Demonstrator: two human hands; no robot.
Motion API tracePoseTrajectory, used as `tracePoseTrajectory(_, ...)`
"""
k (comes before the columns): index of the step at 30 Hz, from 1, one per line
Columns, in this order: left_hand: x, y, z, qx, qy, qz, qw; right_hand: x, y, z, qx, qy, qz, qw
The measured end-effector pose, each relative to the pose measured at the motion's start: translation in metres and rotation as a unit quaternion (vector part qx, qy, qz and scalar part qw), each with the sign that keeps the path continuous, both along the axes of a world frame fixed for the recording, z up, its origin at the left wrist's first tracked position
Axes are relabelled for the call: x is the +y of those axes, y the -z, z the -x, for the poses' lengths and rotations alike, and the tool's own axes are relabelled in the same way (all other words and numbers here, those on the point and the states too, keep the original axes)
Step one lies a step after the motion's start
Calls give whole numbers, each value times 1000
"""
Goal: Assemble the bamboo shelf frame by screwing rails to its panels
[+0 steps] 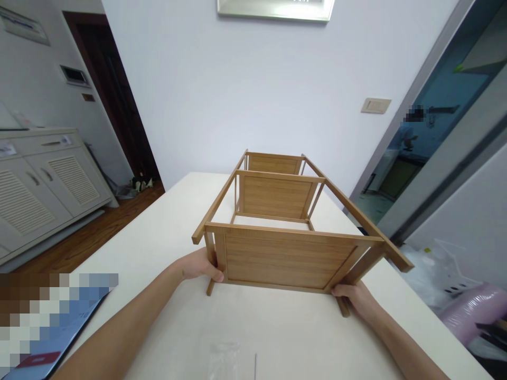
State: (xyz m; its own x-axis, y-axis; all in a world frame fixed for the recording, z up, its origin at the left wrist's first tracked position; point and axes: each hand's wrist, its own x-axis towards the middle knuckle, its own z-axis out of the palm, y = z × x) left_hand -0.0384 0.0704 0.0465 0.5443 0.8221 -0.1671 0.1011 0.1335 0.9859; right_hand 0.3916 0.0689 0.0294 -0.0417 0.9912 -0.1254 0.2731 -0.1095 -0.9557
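Observation:
A wooden shelf rack (277,258) lies on its side on the white table, its nearest panel facing me and further panels behind it between long side posts. My left hand (200,265) grips the lower left of the near end, thumb on the panel's edge and fingers behind the frame. At the lower right, my right hand (352,295) is closed round the frame near the leg end, its thumb against the panel corner. Some fingers of both hands are hidden by the wood.
On the white table (253,322) lie a clear plastic bag (224,359) and a thin rod (255,365) close to me. A blue printed item (75,327) is at the left edge. A wall (277,89) stands behind the table; bagged items (471,311) are at the right.

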Motion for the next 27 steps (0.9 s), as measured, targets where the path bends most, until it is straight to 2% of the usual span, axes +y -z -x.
tracePoseTrajectory(9, 3, 5, -12, -65, -3, -10, 998, 9, 8, 1, 18, 14, -22, 999)
tracePoseTrajectory(16, -6, 6, -15, -108, -26, -7, 994, 4, 2, 7, 64, 1, -11, 998)
tracePoseTrajectory(23, -25, 12, -26, -118, -130, -43, 984, -1, -2, 14, 18, 47, -103, 993)
tracePoseTrajectory(27, -35, 14, -31, -116, -187, -64, 973, -9, -2, 11, 50, 8, -102, 994)
